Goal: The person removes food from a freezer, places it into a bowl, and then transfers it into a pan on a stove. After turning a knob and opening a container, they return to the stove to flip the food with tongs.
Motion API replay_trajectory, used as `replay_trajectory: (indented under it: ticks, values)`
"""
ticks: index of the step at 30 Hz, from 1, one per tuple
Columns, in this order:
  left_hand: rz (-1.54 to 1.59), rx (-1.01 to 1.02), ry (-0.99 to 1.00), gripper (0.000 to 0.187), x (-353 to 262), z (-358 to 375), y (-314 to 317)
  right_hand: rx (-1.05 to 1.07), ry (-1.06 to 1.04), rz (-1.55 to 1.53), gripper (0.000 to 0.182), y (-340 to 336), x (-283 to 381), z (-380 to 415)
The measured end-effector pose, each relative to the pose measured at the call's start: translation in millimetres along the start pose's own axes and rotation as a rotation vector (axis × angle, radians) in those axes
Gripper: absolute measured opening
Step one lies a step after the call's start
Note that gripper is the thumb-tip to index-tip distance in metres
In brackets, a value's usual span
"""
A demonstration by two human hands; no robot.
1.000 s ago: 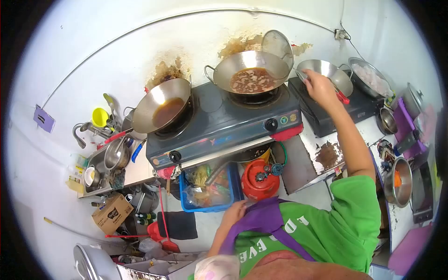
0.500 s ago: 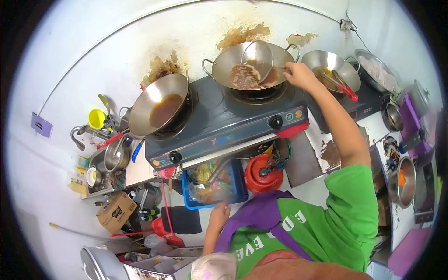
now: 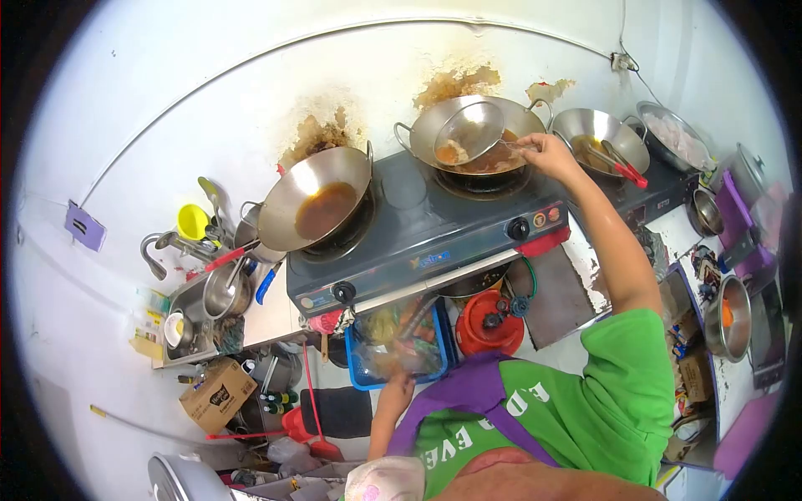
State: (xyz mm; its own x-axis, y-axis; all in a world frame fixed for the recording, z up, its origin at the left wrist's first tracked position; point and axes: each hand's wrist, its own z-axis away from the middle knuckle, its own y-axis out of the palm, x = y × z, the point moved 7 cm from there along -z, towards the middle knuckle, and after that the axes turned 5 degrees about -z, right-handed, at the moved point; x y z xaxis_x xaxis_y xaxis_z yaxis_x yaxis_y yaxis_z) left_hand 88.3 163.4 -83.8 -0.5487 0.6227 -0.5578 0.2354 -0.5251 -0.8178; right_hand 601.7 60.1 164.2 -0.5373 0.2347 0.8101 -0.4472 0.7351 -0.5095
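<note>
My right hand (image 3: pixel 547 156) is closed around the handle of a round mesh strainer (image 3: pixel 473 125). Its bowl is tilted over the middle wok (image 3: pixel 428 129), with browned food at its lower left edge. Brown liquid lies in the wok below. Low in front of me, my left hand (image 3: pixel 396 391) has its fingers curled at the near edge of a blue basket (image 3: pixel 354 367) holding plastic bags. A blurred shape lies just above those fingers; I cannot tell what they hold. The woks stand on a dark gas stove (image 3: pixel 418 219).
A left wok (image 3: pixel 280 209) holds brown liquid. At right, another wok (image 3: pixel 589 121) has red-handled tongs (image 3: pixel 631 174) in it, beside a metal bowl (image 3: pixel 656 113) of pale food. A red gas cylinder (image 3: pixel 487 326) stands under the counter. A sink (image 3: pixel 180 355) is at left.
My right hand has swung the strainer from standing upright in the liquid to lying tilted across the wok, with food in its edge. The whole view has shifted slightly.
</note>
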Motion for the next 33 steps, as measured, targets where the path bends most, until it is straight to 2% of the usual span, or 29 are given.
replay_trajectory:
  ticks: [5, 8, 11, 14, 17, 20, 29, 33]
  values:
    - [-0.026, 0.054, -0.023, 0.031, 20, 2, 9, -0.066, -0.01, -0.012, 0.027, -16, -11, -2]
    - [-0.018, 0.068, -0.04, 0.031, 32, 1, 18, -0.16, -0.14, 0.057, 0.029, -31, -14, -4]
    - [-0.008, 0.054, -0.024, 0.031, 34, 1, 23, -0.162, -0.038, 0.163, 0.029, -45, 0, 7]
    - [-0.007, 0.077, -0.065, 0.032, 27, 1, 25, -0.193, -0.081, 0.217, 0.03, -54, -5, 6]
    - [-0.025, 0.083, -0.056, 0.033, 23, 4, 26, -0.163, 0.06, 0.24, 0.031, -58, -13, 8]
    - [-0.027, 0.069, -0.038, 0.033, 18, 7, 28, -0.219, 0.067, 0.424, 0.032, -63, 4, 19]
    - [-0.026, 0.073, -0.094, 0.034, 28, 21, 39, -0.244, -0.167, 0.81, 0.025, -38, 2, 4]
    - [-0.053, 0.059, -0.082, 0.035, 29, 24, 43, -0.192, -0.169, 0.682, 0.026, -16, 4, -3]
